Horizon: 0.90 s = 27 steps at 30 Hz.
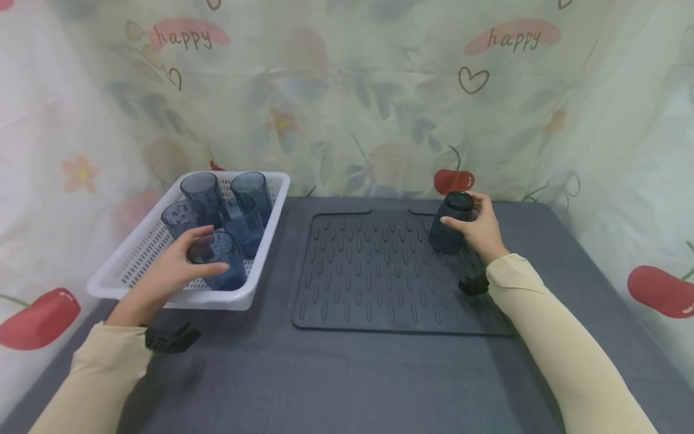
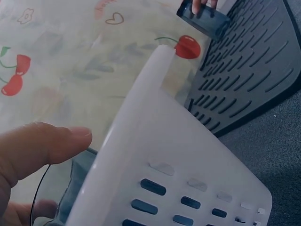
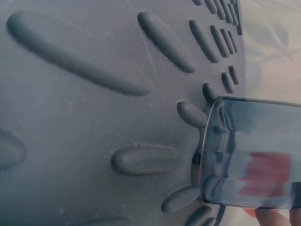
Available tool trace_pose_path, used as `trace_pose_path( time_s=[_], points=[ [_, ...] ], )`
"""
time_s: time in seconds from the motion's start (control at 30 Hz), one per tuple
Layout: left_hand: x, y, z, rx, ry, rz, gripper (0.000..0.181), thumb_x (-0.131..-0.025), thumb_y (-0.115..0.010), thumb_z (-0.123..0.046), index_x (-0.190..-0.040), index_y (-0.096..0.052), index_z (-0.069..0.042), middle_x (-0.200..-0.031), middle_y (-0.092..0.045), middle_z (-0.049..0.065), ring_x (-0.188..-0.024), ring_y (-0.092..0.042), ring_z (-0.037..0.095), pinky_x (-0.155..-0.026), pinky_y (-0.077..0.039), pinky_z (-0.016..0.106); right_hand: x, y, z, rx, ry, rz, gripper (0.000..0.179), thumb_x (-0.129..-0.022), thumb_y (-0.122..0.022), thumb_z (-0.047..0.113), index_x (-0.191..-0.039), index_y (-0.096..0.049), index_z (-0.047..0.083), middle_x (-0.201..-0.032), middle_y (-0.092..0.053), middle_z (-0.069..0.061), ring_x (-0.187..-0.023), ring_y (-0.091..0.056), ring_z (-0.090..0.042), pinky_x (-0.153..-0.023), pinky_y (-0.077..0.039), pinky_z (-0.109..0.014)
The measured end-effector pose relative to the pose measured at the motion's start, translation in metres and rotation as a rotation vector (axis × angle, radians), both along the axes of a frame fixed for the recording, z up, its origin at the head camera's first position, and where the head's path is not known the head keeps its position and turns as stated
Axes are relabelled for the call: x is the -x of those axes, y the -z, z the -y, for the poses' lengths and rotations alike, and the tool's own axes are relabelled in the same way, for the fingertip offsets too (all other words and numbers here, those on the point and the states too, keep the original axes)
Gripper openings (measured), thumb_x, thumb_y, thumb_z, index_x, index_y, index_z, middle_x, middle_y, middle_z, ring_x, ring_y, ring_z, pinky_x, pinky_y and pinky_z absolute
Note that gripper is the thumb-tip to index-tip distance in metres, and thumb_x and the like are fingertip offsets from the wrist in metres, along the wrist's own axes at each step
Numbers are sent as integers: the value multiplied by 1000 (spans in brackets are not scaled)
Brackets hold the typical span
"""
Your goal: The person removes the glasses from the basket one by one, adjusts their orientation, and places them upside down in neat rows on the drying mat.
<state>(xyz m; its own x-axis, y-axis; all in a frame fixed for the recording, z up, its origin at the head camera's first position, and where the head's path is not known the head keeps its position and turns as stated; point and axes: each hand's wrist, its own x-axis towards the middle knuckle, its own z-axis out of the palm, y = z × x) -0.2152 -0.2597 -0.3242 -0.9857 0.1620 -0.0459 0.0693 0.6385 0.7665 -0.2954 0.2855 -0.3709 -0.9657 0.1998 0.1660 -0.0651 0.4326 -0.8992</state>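
In the head view, my left hand [image 1: 176,262] curves its thumb and fingers round the nearest blue drinking glass [image 1: 230,277], which stands rim up in a white basket [image 1: 246,298]. The left wrist view shows that thumb [image 2: 56,141] by the glass, with a finger behind it. At the right, my right hand [image 1: 482,229] grips another blue glass [image 1: 447,232], turned base up over the back right of a dark ribbed drying mat [image 1: 374,271]. Its rim is at the mat in the right wrist view; full contact is hard to tell.
Several more blue glasses [image 1: 252,193] stand rim up in the basket, close together. The basket's raised wall [image 2: 155,136] lies between the left hand and the mat. A patterned curtain [image 1: 347,108] borders the grey table [image 1: 347,380] at the back and sides.
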Motion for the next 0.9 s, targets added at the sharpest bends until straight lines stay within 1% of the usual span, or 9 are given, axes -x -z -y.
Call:
trace_pose_path(
  time_s=[0.3,0.47,0.67,0.9],
  points=[
    [2,0,-1,18,24,40,102,-82,-77,-31,-155,-10,-8,-154,-24,29,-136,-30,50,-103,-33,66,-1,-2,2,-5,3,2,89,-82,-78,28,-149,-22,14,-149,-32,-17,-137,-37,-35,-107,-38,-53],
    [4,1,0,35,37,42,103,-83,-76,-29,-155,-7,-7,-153,-22,31,-134,-30,52,-101,-34,67,-2,-3,3,-10,-2,1,90,-82,-78,28,-149,-20,13,-150,-30,-18,-137,-37,-36,-107,-38,-53],
    [4,1,0,55,25,46,102,-83,-77,-28,-155,-8,-7,-152,-23,33,-133,-30,53,-100,-35,69,-2,-1,2,-3,-7,0,89,-82,-78,29,-149,-21,13,-150,-31,-17,-136,-38,-35,-106,-39,-53],
    [3,0,-3,59,12,39,99,-82,-77,-29,-154,-13,-7,-150,-28,31,-133,-34,50,-100,-37,66,-1,-2,-1,-6,-12,5,88,-82,-78,29,-148,-22,14,-148,-32,-17,-136,-38,-34,-106,-39,-53]
  ],
)
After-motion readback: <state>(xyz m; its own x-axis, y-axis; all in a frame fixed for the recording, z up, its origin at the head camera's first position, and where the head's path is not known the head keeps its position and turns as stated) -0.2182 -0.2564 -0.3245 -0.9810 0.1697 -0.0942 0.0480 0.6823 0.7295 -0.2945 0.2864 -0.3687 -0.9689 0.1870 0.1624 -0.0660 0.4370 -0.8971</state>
